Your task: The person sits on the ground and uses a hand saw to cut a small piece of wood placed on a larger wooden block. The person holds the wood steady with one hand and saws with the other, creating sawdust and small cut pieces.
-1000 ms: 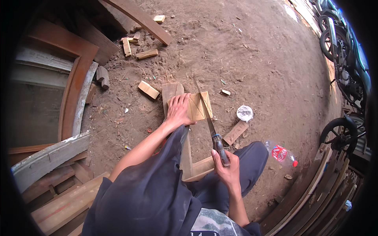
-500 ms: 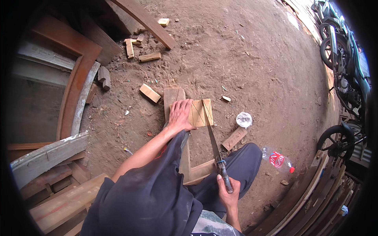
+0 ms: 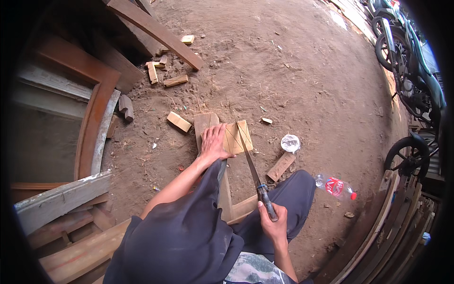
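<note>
My left hand (image 3: 213,142) presses on a pale, square-ended wooden block (image 3: 241,138) marked with crossed pencil lines, lying on a weathered board (image 3: 204,119); its fingers grip over the top with the thumb at the near edge. My right hand (image 3: 274,222) is wrapped round the dark, worn handle of a hand saw, whose blade (image 3: 251,165) runs away from me across the block, near its right part. A length of timber (image 3: 224,189) runs from under the block toward my legs, which are in dark trousers.
Offcuts (image 3: 178,121) lie on the dirt, with a white cup-like container (image 3: 290,143) on a short plank (image 3: 280,165) and a plastic bottle (image 3: 336,187) to the right. Old window frames (image 3: 97,94) and timber crowd the left. Parked motorbikes (image 3: 406,85) and stacked planks (image 3: 388,227) line the right.
My right hand has drawn the saw back toward me, then moved it slightly forward again. My left hand stays on the block. The whole view has shifted slightly.
</note>
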The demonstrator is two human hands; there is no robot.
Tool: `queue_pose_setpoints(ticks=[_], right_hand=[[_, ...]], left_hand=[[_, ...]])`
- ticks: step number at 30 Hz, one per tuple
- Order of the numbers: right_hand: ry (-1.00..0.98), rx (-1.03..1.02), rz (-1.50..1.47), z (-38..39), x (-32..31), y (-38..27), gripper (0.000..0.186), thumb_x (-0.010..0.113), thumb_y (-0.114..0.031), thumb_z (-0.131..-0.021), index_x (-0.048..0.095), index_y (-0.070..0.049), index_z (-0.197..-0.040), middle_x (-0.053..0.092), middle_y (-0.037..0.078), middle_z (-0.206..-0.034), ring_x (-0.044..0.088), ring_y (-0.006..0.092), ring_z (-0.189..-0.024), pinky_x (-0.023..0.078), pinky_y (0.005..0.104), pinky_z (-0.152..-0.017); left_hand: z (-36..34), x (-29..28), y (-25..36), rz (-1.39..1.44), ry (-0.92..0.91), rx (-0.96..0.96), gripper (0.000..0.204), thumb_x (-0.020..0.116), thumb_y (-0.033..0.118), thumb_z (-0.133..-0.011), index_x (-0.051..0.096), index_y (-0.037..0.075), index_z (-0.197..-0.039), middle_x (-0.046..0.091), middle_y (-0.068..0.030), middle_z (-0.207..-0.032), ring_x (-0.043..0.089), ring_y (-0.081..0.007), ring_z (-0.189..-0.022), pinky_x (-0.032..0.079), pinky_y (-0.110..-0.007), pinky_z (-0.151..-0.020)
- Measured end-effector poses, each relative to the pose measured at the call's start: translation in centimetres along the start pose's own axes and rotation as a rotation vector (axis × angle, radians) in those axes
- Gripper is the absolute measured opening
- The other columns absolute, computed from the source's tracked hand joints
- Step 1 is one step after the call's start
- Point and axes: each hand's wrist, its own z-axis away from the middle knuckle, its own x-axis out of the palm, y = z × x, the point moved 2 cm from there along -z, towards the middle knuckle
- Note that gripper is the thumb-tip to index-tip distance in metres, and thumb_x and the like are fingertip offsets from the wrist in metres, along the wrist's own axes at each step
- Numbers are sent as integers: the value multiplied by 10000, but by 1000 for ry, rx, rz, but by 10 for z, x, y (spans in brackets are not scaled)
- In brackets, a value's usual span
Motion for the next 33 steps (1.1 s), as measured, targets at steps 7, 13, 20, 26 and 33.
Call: queue_pose_setpoints(ticks=[7,13,20,26,33], right_hand=[[18,-60,-28,-52,36,-2,480,737,-259,-980,535,32,-657,396,60,-530,355,106,-529,319,390,-494],[10,19,-6,-8,4,6,476,728,-242,-981,523,27,-646,386,51,-521,353,105,-527,311,384,-492],[28,-77,-1,-54,28,-1,495,737,-249,-980,487,-4,-629,352,-12,-546,328,69,-548,271,363,-487],[-10,-9,60,-12,2,-3,493,734,-243,-980,500,31,-644,350,50,-543,339,91,-546,302,380,-493],[13,-57,38,-48,31,-17,461,725,-228,-990,526,29,-663,380,52,-539,351,97,-541,317,382,-496]], left_hand=[[3,5,-8,4,29,27,1421,914,766,-495,368,46,-1591,500,-158,-1499,433,-384,-1415,314,-562,-1199],[2,5,1,48,21,38,1399,943,705,-488,370,62,-1590,495,-157,-1505,427,-392,-1420,307,-566,-1204],[3,4,-6,31,-3,20,1377,961,652,-492,368,72,-1592,488,-158,-1513,419,-396,-1428,303,-568,-1208],[1,0,0,50,-11,11,1402,958,671,-485,359,79,-1606,482,-149,-1535,416,-399,-1440,299,-571,-1213],[3,3,-6,51,11,19,1421,937,721,-489,360,68,-1611,485,-148,-1540,425,-398,-1432,299,-573,-1212]])
